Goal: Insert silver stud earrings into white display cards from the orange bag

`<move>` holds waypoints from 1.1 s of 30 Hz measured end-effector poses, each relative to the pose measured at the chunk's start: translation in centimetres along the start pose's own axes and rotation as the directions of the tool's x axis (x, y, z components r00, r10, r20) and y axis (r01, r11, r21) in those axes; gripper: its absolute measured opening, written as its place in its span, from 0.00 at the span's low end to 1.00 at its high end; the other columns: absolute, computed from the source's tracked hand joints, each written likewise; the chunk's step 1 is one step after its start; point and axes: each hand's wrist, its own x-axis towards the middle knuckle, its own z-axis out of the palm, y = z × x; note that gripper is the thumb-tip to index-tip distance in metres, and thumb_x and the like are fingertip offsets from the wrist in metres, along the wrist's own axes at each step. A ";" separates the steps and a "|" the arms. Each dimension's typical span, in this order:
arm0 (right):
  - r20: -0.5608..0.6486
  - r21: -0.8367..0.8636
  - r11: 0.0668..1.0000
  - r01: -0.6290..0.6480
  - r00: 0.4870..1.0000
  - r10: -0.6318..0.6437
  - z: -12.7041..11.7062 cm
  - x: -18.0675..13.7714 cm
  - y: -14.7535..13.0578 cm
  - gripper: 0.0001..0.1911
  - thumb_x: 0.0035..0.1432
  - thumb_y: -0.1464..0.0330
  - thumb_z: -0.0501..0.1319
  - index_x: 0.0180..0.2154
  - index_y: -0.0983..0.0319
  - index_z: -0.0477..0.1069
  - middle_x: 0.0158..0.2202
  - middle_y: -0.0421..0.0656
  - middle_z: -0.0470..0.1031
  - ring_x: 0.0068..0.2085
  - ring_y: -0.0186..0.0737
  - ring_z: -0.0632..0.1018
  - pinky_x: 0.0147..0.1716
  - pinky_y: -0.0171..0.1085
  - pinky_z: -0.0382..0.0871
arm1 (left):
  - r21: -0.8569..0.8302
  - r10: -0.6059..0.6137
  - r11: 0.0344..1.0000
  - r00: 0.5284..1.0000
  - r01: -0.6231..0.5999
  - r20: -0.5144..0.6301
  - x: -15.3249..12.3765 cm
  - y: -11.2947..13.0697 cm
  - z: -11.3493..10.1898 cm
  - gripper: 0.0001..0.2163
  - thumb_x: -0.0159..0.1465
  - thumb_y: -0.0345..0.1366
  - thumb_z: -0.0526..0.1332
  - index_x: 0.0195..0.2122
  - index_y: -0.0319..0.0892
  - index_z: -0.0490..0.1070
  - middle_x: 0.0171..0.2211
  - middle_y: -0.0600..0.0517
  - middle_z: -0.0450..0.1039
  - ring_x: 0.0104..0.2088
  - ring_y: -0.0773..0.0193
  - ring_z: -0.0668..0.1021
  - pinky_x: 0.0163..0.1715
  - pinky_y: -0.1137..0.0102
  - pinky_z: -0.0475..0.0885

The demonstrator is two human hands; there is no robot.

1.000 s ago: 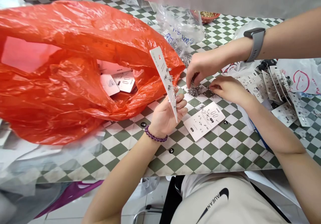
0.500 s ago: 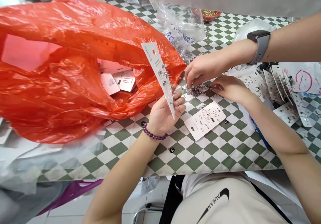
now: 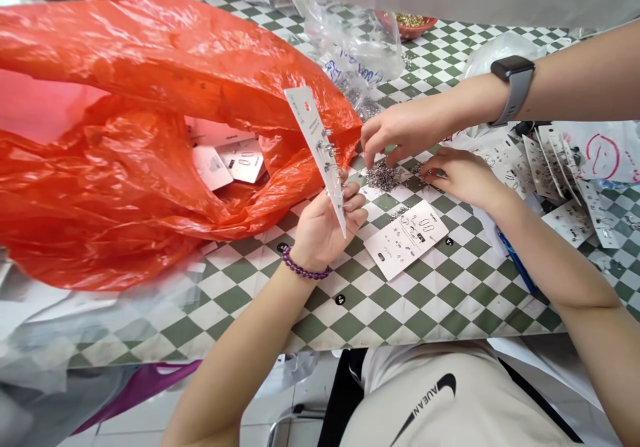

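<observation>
My left hand [image 3: 325,228], a purple bead bracelet on its wrist, is closed on the lower part of a white earring card [image 3: 314,139]. That card stands nearly upright, with metal earrings poking through it. My right hand [image 3: 463,177] has its fingers pinched at the right side of a heap of tiny silver metal pieces [image 3: 384,177]; whatever they hold is too small to make out. Just below the heap, a second earring card [image 3: 395,252] lies flat with several printed shapes and small pieces on it.
A co-worker's hand [image 3: 405,130] with a grey watch reaches to the heap from the upper right. A large red plastic bag [image 3: 150,53] holding cards fills the left. Several filled cards [image 3: 555,167] stand at right, near a blue pen-like tool [image 3: 517,263]. Behind are clear bags and a bowl [image 3: 417,30].
The co-worker's hand has shifted slightly left and its fingers have lifted off the heap a little. My hands have barely moved; the whole view has drifted slightly.
</observation>
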 end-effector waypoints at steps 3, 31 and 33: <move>-0.030 -0.030 0.999 0.034 0.999 -0.035 0.6 -0.4 0.2 0.11 0.60 0.67 0.57 0.38 0.57 0.77 0.42 0.44 0.75 0.39 0.45 0.75 0.30 0.39 0.63 | 0.013 -0.003 1.000 1.000 0.003 -0.021 0.0 0.0 0.0 0.10 0.66 0.26 0.50 0.31 0.40 0.67 0.23 0.56 0.57 0.20 0.76 0.64 0.19 0.83 0.63; -0.323 0.754 0.534 0.382 0.924 -0.205 1.6 -2.7 -8.1 0.10 0.65 0.67 0.49 0.29 0.59 0.57 0.28 0.38 0.62 0.31 0.34 0.66 0.32 0.38 0.62 | 0.087 -0.072 0.994 0.995 0.066 0.074 -0.3 -0.9 -0.7 0.03 0.59 0.28 0.61 0.31 0.42 0.67 0.25 0.56 0.60 0.21 0.75 0.66 0.20 0.80 0.64; -0.320 0.824 0.425 0.376 0.926 -0.200 2.1 -2.9 -8.4 0.08 0.64 0.66 0.52 0.32 0.59 0.60 0.30 0.39 0.64 0.31 0.33 0.67 0.30 0.36 0.63 | 0.113 -0.071 0.991 0.996 0.065 0.047 -0.3 -1.1 -0.6 0.03 0.59 0.28 0.61 0.31 0.42 0.67 0.25 0.56 0.62 0.20 0.75 0.66 0.19 0.79 0.64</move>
